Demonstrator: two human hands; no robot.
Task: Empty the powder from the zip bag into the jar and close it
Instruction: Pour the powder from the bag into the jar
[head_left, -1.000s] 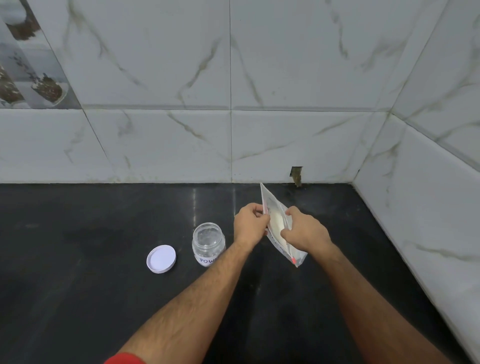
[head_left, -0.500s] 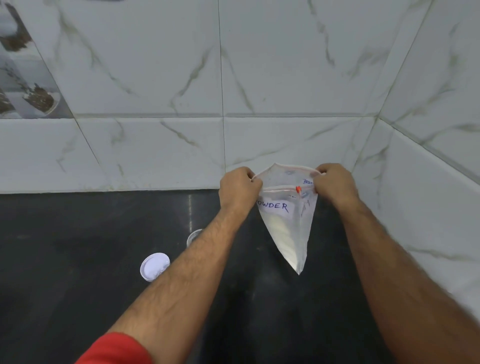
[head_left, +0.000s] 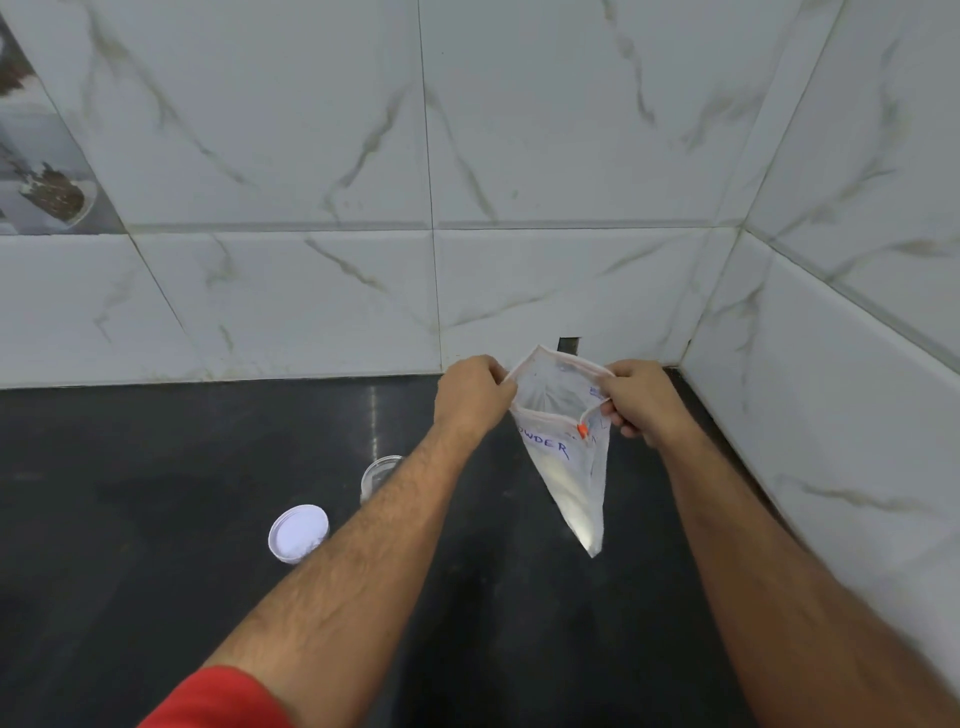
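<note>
A clear zip bag (head_left: 569, 467) marked "POWDER" hangs in the air above the black counter (head_left: 156, 519), its mouth pulled open and white powder settled in its lower corner. My left hand (head_left: 472, 395) pinches the left end of the bag's mouth. My right hand (head_left: 641, 400) pinches the right end, near the orange zip slider. The open clear jar (head_left: 376, 475) stands on the counter to the lower left of the bag, mostly hidden behind my left forearm. Its white lid (head_left: 298, 533) lies on the counter left of the jar.
White marble-patterned tiled walls (head_left: 519, 208) close off the counter at the back and on the right, forming a corner just behind the bag. A picture tile (head_left: 36, 171) is at the far left of the back wall.
Both hands lifted the bag off the counter area and turned it upright. The mouth has since been spread wider open, and my left forearm now covers most of the jar.
</note>
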